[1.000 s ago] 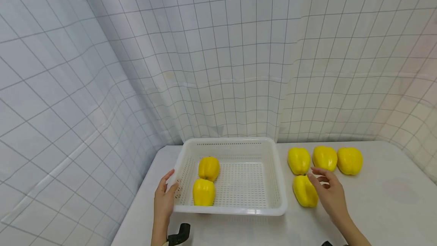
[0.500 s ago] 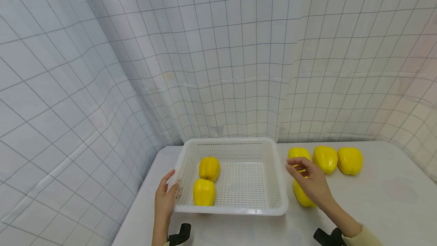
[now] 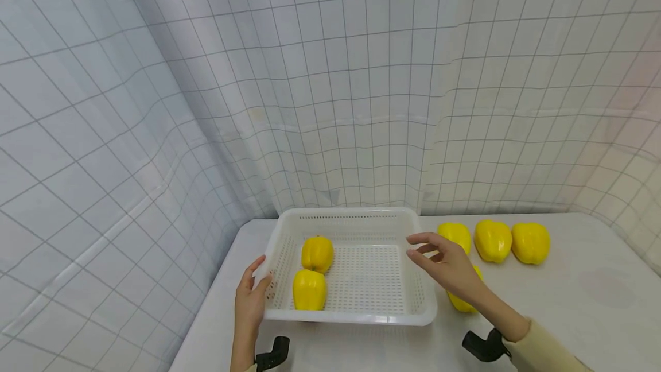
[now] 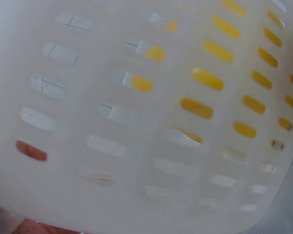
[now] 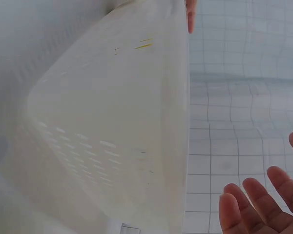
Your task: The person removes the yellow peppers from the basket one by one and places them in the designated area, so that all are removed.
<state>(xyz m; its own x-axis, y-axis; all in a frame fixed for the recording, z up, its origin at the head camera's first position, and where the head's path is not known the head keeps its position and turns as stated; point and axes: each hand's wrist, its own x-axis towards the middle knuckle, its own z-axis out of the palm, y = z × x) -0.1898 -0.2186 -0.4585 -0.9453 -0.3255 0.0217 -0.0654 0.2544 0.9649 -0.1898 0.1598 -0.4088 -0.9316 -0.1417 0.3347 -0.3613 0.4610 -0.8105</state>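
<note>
A white perforated plastic basket [image 3: 361,318] stands on the table with two yellow bell peppers, a rear one [image 3: 317,254] and a front one [image 3: 310,290], in its left part. My left hand [image 3: 251,297] holds the basket's left rim. In the left wrist view, part of that hand [image 4: 44,227] shows below the basket wall [image 4: 63,195], and skin shows through one slot. My right hand [image 3: 439,260] hovers over the right rim, fingers loosely bent and holding nothing; its fingers [image 5: 256,197] are spread apart in the right wrist view.
Right of the basket lie more yellow peppers: a back row with a left [image 3: 455,235], a middle [image 3: 493,240] and a right one [image 3: 531,243], plus one nearer [image 3: 463,301], partly hidden by my right hand. A grid-patterned white curtain [image 3: 361,102] hangs behind the table.
My right hand has moved left, from above the nearer loose pepper to over the basket's right rim. The left hand, basket and peppers have stayed in place.
</note>
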